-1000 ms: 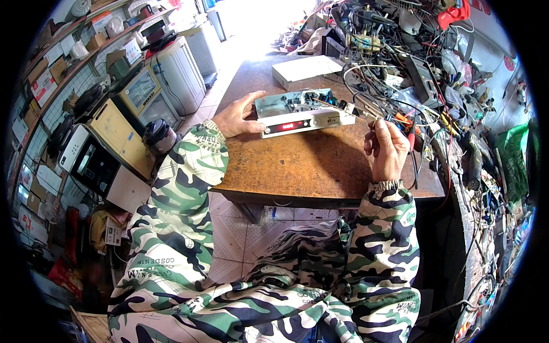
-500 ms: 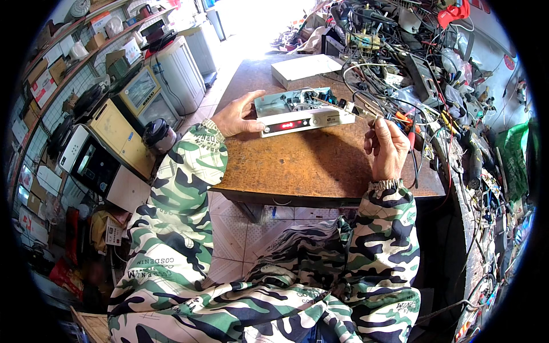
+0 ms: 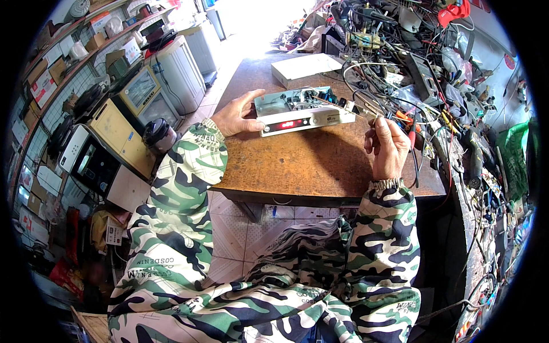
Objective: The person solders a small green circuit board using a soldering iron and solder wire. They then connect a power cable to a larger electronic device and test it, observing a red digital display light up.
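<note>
A white set-top box (image 3: 320, 122) with its cover off sits tilted on the brown wooden table (image 3: 274, 171). Its front panel carries a lit red display (image 3: 286, 124), and circuit parts and wires show inside the casing. My left hand (image 3: 237, 116) grips the box's left end, thumb at the front and fingers behind. Just off the right end, my right hand (image 3: 388, 146) is closed in a pinch round a thin, light-coloured tool (image 3: 366, 112) that points toward the box. Its exact kind is too small to make out.
A flat white cover (image 3: 306, 70) lies at the table's far side. Tangled cables and electronic parts (image 3: 394, 68) heap up along the right, with red and black leads (image 3: 413, 137) near my right hand. Appliances (image 3: 177, 71) and loaded shelves line the left. A dark-lidded jar (image 3: 160, 136) stands by my left sleeve.
The red display's lit pattern looks slightly different. Both hands and the box have stayed practically where they were.
</note>
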{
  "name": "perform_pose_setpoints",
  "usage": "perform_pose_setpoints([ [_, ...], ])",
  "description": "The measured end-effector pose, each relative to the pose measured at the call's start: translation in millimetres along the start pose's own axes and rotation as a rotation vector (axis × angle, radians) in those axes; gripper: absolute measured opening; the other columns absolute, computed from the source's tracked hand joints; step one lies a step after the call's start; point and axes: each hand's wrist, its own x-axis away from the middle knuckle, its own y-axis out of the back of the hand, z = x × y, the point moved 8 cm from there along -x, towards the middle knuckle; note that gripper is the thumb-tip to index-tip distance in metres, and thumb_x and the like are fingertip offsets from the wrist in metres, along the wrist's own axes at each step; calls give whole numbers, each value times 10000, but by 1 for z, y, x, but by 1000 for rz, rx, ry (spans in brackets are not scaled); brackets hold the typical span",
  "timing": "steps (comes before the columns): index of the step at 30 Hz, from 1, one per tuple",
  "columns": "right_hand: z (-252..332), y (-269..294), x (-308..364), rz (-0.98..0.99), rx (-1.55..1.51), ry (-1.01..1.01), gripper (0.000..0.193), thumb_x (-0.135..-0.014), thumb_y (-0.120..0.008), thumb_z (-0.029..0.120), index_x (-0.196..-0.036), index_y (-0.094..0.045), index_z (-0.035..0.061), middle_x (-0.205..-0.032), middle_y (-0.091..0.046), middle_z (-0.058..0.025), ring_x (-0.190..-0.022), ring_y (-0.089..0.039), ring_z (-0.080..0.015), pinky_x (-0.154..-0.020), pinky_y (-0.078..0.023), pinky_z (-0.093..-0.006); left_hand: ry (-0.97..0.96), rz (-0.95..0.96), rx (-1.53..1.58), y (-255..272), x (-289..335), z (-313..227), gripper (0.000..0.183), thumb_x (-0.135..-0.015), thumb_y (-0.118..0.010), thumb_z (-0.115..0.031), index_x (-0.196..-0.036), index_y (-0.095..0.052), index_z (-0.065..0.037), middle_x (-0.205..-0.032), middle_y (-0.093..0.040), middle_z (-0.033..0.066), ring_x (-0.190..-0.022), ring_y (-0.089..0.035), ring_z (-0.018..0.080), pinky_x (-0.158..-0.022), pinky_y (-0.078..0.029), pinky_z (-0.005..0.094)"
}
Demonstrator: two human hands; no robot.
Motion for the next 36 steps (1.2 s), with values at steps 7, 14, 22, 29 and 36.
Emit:
perform_pose_setpoints([
  [7, 0, 0, 0, 0, -2, 4, 275, -1034, -647, 229, -955, -698, -30, -738, -652, -53, -567, -569, -103, -512, -420, -243, -7, 5, 1, 1, -1, 4, 1242, -697, -873, -539, -1578, -213, 36, -1572, -285, 319, -1522, -231, 443, -1273, -150, 529],
  [14, 0, 0, 0, -9, -16, -18, 269, -1029, -655, 227, -953, -700, -27, -740, -652, -54, -564, -567, -104, -505, -416, -243, 1, -4, -29, 2, -1, 5, 1246, -696, -865, -536, -1584, -203, 33, -1583, -267, 311, -1533, -210, 429, -1276, -147, 526],
  [22, 1, 0, 1, -18, 4, -9, 270, -1027, -656, 228, -941, -700, -24, -735, -652, -50, -563, -563, -100, -507, -414, -244, 17, 18, -4, 2, -1, 10, 1234, -717, -860, -488, -1601, -170, 27, -1604, -257, 274, -1539, -218, 389, -1278, -159, 498],
  [29, 1, 0, 1, -13, 10, -2, 272, -1031, -650, 227, -939, -699, -24, -733, -650, -48, -567, -566, -99, -510, -419, -244, 13, 10, -10, 2, -2, 9, 1249, -704, -863, -516, -1596, -179, 30, -1594, -260, 291, -1534, -217, 411, -1276, -154, 513],
  [36, 0, 1, 0, -12, 8, -1, 275, -1033, -647, 226, -932, -699, -24, -734, -651, -48, -570, -569, -98, -512, -416, -242, -6, 0, -29, 2, -3, 10, 1264, -685, -862, -566, -1583, -204, 32, -1579, -261, 329, -1527, -204, 459, -1272, -142, 542],
])
